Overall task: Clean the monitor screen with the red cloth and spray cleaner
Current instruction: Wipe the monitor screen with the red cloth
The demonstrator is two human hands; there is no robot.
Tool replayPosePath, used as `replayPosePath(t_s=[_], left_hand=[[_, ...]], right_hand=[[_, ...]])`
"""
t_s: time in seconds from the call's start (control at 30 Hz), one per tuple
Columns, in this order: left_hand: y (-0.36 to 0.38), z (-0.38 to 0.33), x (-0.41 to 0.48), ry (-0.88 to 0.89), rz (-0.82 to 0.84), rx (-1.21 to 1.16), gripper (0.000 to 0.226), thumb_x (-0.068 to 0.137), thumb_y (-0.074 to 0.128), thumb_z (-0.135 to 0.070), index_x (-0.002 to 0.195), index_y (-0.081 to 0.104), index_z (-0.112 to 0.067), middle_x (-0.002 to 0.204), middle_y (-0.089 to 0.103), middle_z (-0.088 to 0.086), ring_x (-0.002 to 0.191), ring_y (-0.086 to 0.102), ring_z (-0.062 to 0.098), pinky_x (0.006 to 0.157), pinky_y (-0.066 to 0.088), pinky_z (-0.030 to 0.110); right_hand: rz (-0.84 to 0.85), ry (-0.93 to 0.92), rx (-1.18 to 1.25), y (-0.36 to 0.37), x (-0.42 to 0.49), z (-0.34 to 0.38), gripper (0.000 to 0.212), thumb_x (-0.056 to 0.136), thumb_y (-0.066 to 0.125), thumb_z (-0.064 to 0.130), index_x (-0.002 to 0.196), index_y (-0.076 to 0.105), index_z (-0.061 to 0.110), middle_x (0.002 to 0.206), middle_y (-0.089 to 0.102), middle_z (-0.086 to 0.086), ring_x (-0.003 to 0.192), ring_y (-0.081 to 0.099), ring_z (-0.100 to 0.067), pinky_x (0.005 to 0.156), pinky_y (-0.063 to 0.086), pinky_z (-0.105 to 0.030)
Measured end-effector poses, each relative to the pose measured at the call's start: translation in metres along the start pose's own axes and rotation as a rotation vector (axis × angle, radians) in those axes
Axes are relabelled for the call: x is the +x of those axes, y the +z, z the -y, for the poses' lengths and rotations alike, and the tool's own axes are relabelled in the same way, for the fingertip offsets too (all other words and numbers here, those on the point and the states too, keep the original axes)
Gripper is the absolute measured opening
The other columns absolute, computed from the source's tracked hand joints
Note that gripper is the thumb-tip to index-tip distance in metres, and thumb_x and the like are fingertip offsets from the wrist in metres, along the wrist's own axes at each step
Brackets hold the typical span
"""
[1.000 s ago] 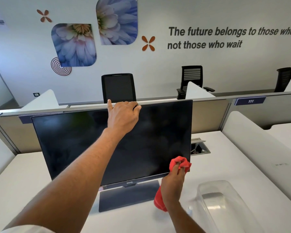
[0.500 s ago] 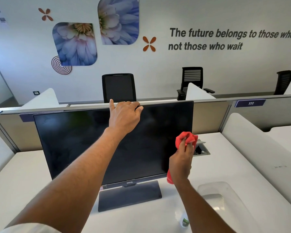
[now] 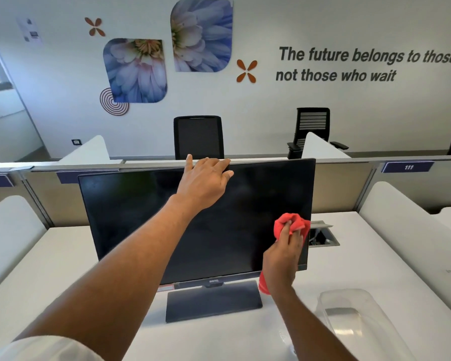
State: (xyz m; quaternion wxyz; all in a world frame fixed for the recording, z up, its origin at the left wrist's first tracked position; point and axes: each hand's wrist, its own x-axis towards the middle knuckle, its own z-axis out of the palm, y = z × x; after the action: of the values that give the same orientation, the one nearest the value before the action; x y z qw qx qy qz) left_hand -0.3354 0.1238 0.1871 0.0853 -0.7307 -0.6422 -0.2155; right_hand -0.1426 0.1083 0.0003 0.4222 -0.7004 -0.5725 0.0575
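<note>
The right hand [image 3: 284, 259] pressed a bunched red cloth [image 3: 292, 224] to the glossy black monitor [image 3: 141, 217]; left hand [image 3: 203, 183], fingers curled, gripped its top edge.

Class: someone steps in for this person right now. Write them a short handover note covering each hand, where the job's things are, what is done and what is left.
Left hand: gripping the top edge of the monitor, steadying it.
Right hand: holding the red cloth, bunched, pressed against the screen near its right edge.
Spray cleaner: not clearly in view.
Clear tub: on the desk, right of the monitor's stand.
Done: wiping is under way at the right side.
Left: the screen looks smudged across the middle and left; wipe those, then the edges.
</note>
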Motion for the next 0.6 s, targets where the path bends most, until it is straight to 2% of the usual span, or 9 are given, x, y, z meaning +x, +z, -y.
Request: replayPosePath(t_s=[0.13, 0.3, 0.43, 0.6], left_hand=[[-0.012, 0.033, -0.021, -0.074, -0.048, 0.075, 0.052, 0.100, 0.027, -0.053, 0.142, 0.043, -0.028, 0.139, 0.052, -0.003, 0.135, 0.037, 0.021, 0.114, 0.004, 0.064], [-0.028, 0.099, -0.062, -0.309, -0.225, 0.131, 0.050, 0.098, 0.033, -0.054, 0.133, 0.050, -0.024, 0.136, 0.051, 0.005, 0.134, 0.035, 0.028, 0.110, 0.010, 0.068], [-0.026, 0.131, -0.097, -0.350, -0.265, 0.162, 0.055, 0.097, 0.037, -0.052, 0.144, 0.038, -0.023, 0.150, 0.035, 0.013, 0.144, 0.020, 0.031, 0.112, 0.009, 0.067], [-0.024, 0.132, -0.102, -0.355, -0.224, 0.154, 0.062, 0.097, 0.033, -0.057, 0.150, 0.029, -0.026, 0.158, 0.023, 0.008, 0.148, 0.009, 0.028, 0.112, 0.006, 0.066]], right_hand=[[-0.025, -0.073, 0.000, 0.002, -0.001, 0.005, 0.062, 0.091, 0.055, -0.003, 0.149, 0.035, 0.004, 0.152, 0.038, -0.022, 0.139, 0.035, -0.045, 0.106, 0.043, -0.055], [-0.037, -0.103, 0.003, 0.005, -0.010, 0.009, 0.060, 0.091, 0.056, -0.003, 0.148, 0.036, 0.002, 0.151, 0.038, -0.024, 0.138, 0.036, -0.047, 0.105, 0.042, -0.058], [-0.030, -0.130, -0.012, 0.012, -0.024, 0.024, 0.062, 0.091, 0.058, 0.000, 0.148, 0.035, 0.002, 0.151, 0.038, -0.023, 0.137, 0.037, -0.048, 0.104, 0.043, -0.060], [0.023, -0.203, -0.068, 0.029, -0.052, 0.062, 0.064, 0.089, 0.058, -0.001, 0.149, 0.034, 0.003, 0.151, 0.037, -0.024, 0.136, 0.037, -0.050, 0.107, 0.041, -0.057]])
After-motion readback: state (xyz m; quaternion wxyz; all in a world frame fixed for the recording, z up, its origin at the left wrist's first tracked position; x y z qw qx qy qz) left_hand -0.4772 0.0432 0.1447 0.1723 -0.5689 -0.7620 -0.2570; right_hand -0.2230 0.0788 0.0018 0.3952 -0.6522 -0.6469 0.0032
